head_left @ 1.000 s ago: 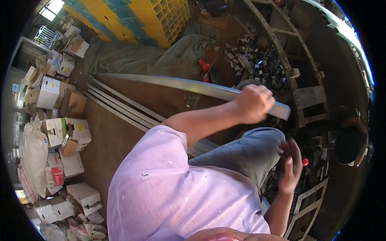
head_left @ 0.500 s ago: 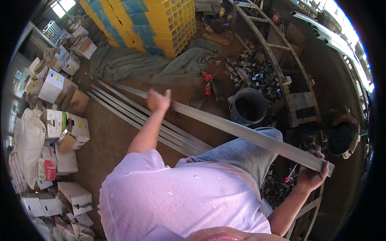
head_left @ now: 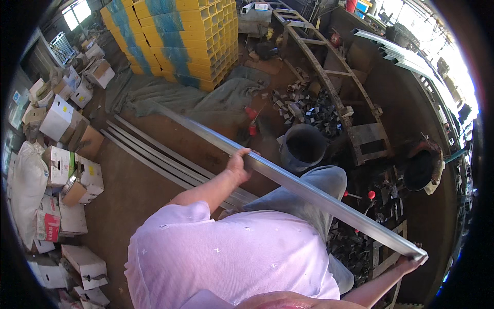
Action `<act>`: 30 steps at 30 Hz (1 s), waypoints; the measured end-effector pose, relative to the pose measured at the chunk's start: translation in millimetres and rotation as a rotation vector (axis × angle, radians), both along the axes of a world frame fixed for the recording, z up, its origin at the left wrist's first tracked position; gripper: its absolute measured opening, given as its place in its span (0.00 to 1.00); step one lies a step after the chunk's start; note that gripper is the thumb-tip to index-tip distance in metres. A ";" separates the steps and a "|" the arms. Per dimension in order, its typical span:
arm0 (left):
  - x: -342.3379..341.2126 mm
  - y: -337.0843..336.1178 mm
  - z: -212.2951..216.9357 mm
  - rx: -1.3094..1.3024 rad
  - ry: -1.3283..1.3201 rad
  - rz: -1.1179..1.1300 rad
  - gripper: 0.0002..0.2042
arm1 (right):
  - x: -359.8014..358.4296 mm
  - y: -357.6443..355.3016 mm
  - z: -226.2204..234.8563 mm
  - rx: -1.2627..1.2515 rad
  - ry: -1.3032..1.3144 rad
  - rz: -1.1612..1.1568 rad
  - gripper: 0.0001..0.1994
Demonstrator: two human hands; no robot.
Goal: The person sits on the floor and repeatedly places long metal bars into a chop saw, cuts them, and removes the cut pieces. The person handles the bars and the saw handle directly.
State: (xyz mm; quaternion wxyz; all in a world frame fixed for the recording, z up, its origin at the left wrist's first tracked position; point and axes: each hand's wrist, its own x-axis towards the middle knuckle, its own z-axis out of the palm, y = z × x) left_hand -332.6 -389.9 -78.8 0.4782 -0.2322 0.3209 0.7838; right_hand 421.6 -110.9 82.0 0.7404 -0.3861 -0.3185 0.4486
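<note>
Metal bar [head_left: 314, 193]: long, silvery, held slantwise across the person's bent leg, its far end pointing toward the green sheet [head_left: 206, 101]
Left hand [head_left: 238, 167]: fingers holding the bar along its length
Right hand [head_left: 409, 264]: fingers holding the near end, mostly hidden beneath it
Floor bars [head_left: 175, 166]: at least 3, side by side, left of the held one
Beyond the bar: bucket [head_left: 297, 162], heap of metal offcuts [head_left: 309, 110], ladder-like frame [head_left: 329, 86]
Background: stack of yellow rectangular tubes [head_left: 221, 56]
Far left: cardboard boxes [head_left: 57, 117]

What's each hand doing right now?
Left hand: holding the metal bar partway along.
Right hand: holding the metal bar's near end.
</note>
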 end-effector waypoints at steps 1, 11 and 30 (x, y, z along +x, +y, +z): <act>10.1 -3.0 -10.5 0.039 0.009 -0.036 0.12 | -7.1 -0.3 7.5 -0.093 -0.006 -0.110 0.31; 125.4 47.3 86.6 0.361 0.026 -0.558 0.22 | 243.3 -132.6 6.6 -0.178 -0.035 -0.556 0.37; 196.5 332.8 93.8 0.754 -0.082 -0.654 0.17 | 245.3 -382.1 -56.0 0.179 -0.892 -0.791 0.30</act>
